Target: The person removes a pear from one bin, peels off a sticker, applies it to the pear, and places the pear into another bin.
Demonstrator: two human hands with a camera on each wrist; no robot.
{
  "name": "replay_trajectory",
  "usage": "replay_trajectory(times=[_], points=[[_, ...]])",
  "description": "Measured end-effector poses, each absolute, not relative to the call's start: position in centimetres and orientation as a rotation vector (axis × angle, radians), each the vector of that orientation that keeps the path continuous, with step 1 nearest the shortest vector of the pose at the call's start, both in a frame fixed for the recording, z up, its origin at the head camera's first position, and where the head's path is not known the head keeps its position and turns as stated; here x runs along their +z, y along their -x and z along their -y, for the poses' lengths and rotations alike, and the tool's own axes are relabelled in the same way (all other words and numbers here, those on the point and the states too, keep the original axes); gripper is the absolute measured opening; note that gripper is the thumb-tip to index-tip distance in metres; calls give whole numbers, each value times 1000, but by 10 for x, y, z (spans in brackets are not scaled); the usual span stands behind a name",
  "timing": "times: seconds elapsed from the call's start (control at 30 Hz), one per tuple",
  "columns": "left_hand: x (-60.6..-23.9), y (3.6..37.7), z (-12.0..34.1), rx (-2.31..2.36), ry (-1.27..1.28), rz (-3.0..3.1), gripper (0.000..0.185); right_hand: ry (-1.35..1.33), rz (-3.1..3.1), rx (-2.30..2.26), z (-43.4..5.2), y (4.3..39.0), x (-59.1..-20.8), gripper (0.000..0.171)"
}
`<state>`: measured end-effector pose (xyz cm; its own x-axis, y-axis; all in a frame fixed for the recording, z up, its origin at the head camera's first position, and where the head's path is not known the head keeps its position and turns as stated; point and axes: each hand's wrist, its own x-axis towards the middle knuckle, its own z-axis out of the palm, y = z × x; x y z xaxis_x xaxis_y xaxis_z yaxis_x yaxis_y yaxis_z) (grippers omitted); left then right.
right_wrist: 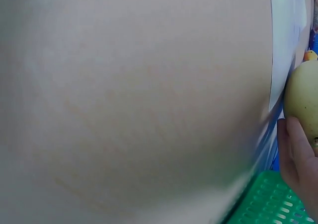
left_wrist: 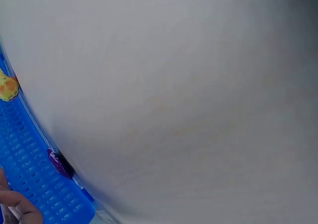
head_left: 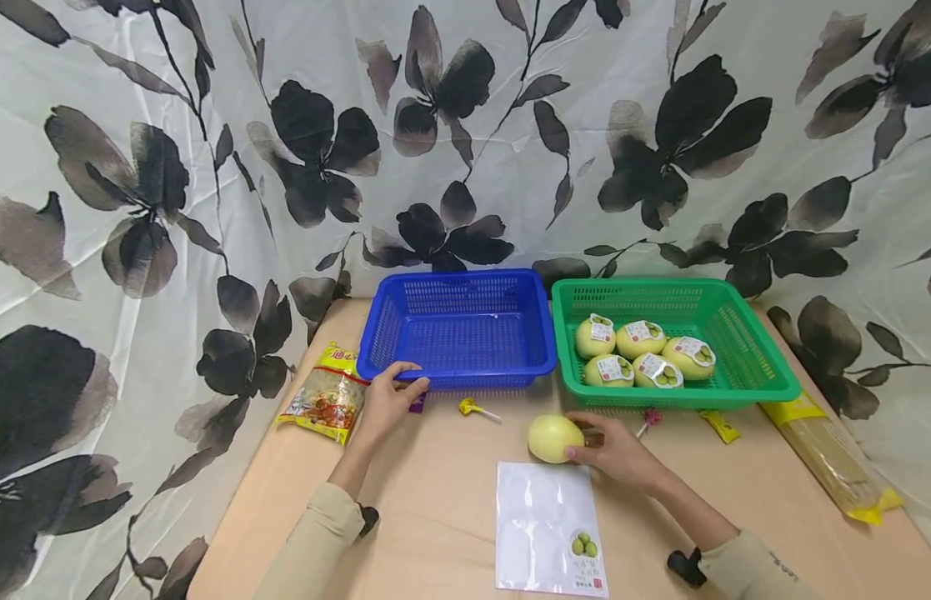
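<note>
My right hand (head_left: pixel 615 450) holds a pale yellow-green melon (head_left: pixel 553 439) by its right side, with the thumb in front. The melon is just beyond the top edge of a white sheet (head_left: pixel 540 521) printed with green fruit. In the right wrist view, fingers (right_wrist: pixel 298 139) lie against the melon (right_wrist: pixel 303 97). My left hand (head_left: pixel 390 404) is at the front left rim of a blue basket (head_left: pixel 457 375), index finger above the rim and thumb below it. The left wrist view shows only part of this hand (left_wrist: pixel 20 206), beside the basket wall (left_wrist: pixel 35 169).
A green basket (head_left: pixel 683 398) at right holds several stickered melons (head_left: pixel 641 340). A yellow snack bag (head_left: pixel 326 396) lies left; a long yellow-ended package (head_left: pixel 833 458) lies right. Along the baskets' front lie a yellow lollipop (head_left: pixel 468 407), pink lollipop (head_left: pixel 651 418), purple wrapper (head_left: pixel 417 404) and small yellow packet (head_left: pixel 720 426).
</note>
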<state>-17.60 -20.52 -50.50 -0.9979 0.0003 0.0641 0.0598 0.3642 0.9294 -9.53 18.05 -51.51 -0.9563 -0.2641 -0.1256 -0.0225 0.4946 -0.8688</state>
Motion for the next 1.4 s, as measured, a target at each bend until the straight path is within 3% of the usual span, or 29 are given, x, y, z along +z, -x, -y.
replay_trajectory(times=[0.2, 0.43, 0.53, 0.67, 0.8, 0.97, 1.1, 1.23, 1.4], points=[[-503, 174, 204, -1731, 50, 2581, 30, 271, -2528, -1455, -178, 93, -512, 60], [-499, 162, 189, -1591, -29, 2639, 56, 334, -2564, -1459, -178, 91, -515, 60], [-493, 155, 175, -1516, -14, 2611, 51, 331, -2576, -1449, -179, 90, -516, 58], [-485, 146, 153, -1473, 197, 2631, 31, 344, -2606, -1447, -180, 87, -513, 58], [-487, 138, 133, -1424, 610, 2802, 13, 326, -2692, -1450, -180, 80, -507, 56], [-501, 127, 111, -1179, 1058, 3040, 20, 265, -2803, -1454, -178, 65, -494, 41], [-511, 119, 99, -936, 1038, 3186, 32, 381, -2762, -1338, -177, 51, -489, 26], [-517, 115, 93, -799, 991, 3203, 34, 599, -2599, -1165, -178, 36, -497, 28], [-516, 112, 90, -782, 996, 3199, 32, 673, -2478, -1102, -179, 23, -511, 26]])
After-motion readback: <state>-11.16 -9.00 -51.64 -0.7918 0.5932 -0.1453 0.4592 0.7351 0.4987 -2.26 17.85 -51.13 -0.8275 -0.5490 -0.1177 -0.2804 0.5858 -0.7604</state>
